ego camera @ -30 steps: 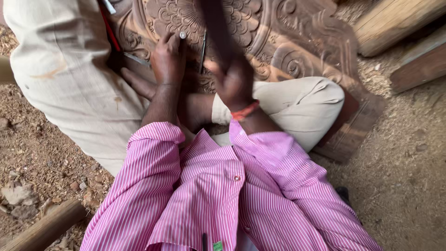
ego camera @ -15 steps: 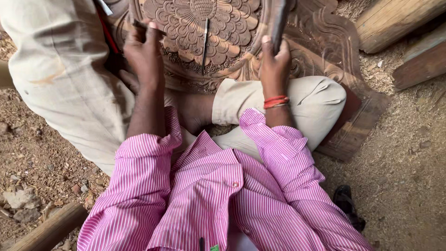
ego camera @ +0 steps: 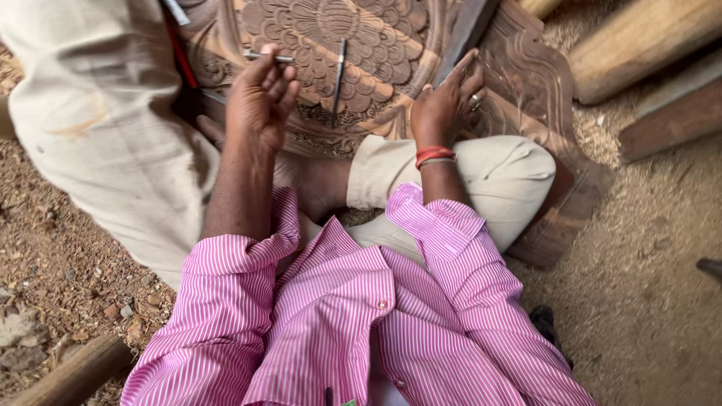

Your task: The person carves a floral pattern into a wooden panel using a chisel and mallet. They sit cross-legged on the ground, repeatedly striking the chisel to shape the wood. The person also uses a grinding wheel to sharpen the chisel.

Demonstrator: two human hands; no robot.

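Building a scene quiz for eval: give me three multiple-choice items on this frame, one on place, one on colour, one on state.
1. Where does the dark chisel lie?
A. on the carved wooden panel
B. on the sawdust floor
C. in the shirt pocket

2. What colour are the stripes of the shirt?
A. blue
B. pink
C. green

3. What is the left hand doing?
A. resting flat and empty
B. holding a slim metal tool in its fingers
C. gripping a log

Answers:
1 A, the chisel rests across the carved flower pattern.
2 B, sleeves and front show pink and white stripes.
3 B, the tool's shaft sticks out past the raised fingertips, while the right hand rests on the panel.
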